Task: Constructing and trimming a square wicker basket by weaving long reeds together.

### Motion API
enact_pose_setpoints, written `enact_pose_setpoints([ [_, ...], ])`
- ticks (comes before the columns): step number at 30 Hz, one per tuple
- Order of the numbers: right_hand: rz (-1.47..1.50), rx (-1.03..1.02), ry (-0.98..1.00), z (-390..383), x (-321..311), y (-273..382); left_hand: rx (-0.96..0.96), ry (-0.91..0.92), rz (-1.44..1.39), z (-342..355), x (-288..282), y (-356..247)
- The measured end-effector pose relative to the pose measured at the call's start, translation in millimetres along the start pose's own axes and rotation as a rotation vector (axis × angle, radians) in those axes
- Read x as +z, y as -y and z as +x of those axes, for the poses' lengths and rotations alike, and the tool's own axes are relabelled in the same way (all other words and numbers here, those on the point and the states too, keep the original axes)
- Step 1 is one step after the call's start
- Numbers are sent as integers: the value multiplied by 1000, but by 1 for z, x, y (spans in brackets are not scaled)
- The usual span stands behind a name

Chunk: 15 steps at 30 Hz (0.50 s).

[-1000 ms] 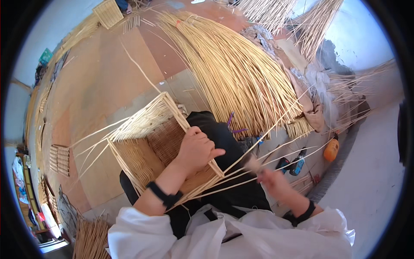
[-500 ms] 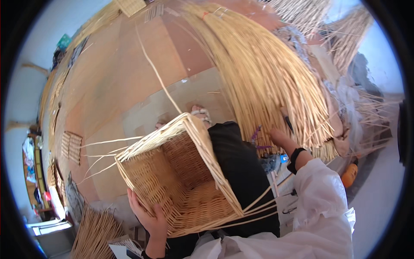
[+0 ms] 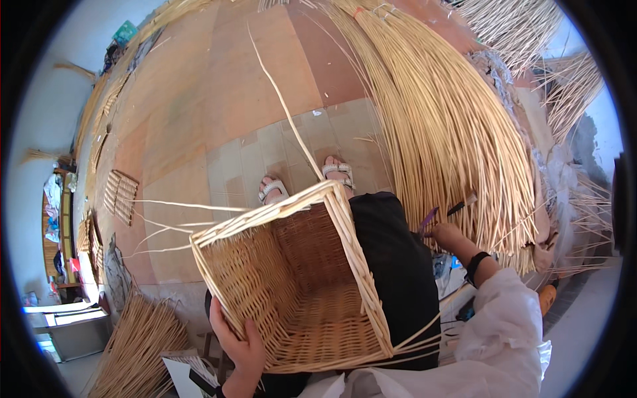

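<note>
A square wicker basket [image 3: 318,318] lies tilted on my lap, its open mouth facing up toward me. My left hand [image 3: 237,345] grips its near left wall, thumb on the inner side and fingers outside. Long loose willow rods stick out from the basket's corners. Off to the right, my right hand [image 3: 446,235] has its fingers drawn together at a purple-handled tool [image 3: 430,217], beside the cut ends of a big bundle of peeled rods [image 3: 444,132]. Much of the tool is hidden, so its exact kind does not show.
A black-handled tool [image 3: 458,207] lies on the rods, just past my right hand. Darker rods [image 3: 139,348] stand bundled at lower left. A small woven panel [image 3: 120,196] is on the floor at left. An orange object [image 3: 547,297] sits at far right.
The view has shifted, so the floor, basket and rods appear farther right. My right hand has come closer to me and its fingers now meet the purple-handled tool. My left hand keeps its hold.
</note>
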State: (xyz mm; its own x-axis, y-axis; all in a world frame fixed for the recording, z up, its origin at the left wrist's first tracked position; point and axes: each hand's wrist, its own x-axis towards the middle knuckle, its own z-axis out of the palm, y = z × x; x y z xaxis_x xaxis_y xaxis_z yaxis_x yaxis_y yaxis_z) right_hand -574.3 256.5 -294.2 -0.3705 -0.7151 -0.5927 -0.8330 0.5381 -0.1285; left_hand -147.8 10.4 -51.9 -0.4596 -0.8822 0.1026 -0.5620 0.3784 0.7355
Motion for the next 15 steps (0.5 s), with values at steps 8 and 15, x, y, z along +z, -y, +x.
enact_pose_setpoints([
  [8,1113,188,-612,-195,-216,23,315,-168,441,0,-18,-62],
  [15,1118,-436,-564,-339,-180,199,145,1032,-525,-62,3,-127],
])
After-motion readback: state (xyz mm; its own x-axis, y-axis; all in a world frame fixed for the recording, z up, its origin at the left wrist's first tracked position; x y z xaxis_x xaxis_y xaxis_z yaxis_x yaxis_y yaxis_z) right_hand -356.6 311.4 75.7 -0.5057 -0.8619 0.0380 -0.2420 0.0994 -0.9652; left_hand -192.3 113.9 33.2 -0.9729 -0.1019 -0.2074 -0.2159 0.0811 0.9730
